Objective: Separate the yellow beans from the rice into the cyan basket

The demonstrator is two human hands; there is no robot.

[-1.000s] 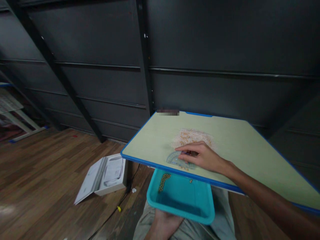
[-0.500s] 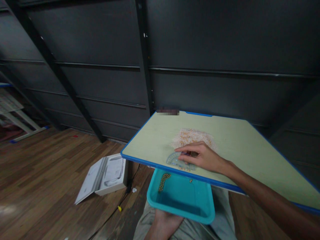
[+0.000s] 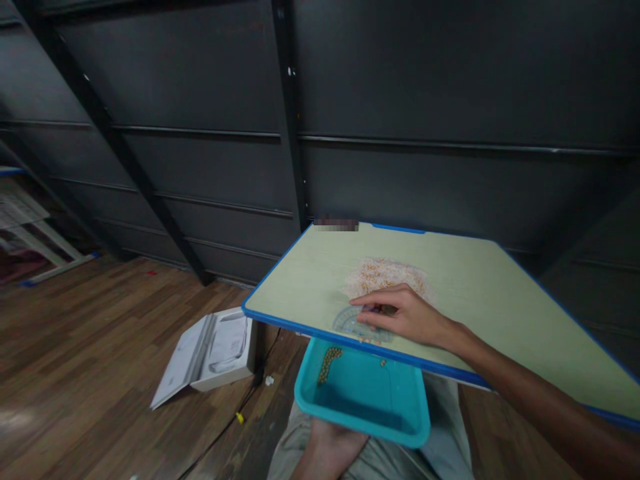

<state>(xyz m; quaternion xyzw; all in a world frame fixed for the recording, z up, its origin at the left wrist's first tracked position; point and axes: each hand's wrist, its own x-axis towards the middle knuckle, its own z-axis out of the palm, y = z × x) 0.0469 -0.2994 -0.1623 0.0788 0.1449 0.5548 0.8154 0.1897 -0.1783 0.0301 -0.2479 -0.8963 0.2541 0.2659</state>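
My left hand (image 3: 336, 441) is under the teal plastic tray (image 3: 363, 433), holding its near side from below; most of its fingers are hidden. Small gold beads (image 3: 327, 365) lie in the tray's far left corner, and a couple more lie toward its far right. Over the pale tabletop (image 3: 465, 287), my right hand (image 3: 400, 312) is bent low with the index finger and thumb apart. Beneath those fingertips is a clear-looking protractor shape (image 3: 345, 323); whether it is printed or loose I cannot tell. Just beyond the hand spreads a pile of whitish grains mixed with gold beads (image 3: 385, 270).
A few beads (image 3: 369, 341) sit by the table's blue front edge, above the tray. On the wooden floor at left lie an opened white box (image 3: 225, 350) and a black cable (image 3: 240, 403) with a yellow tag. A dark panelled wall (image 3: 425, 100) stands behind the table.
Almost nothing differs. Both hands keep their places, and the tray and the pile look the same; the view has shifted very slightly.
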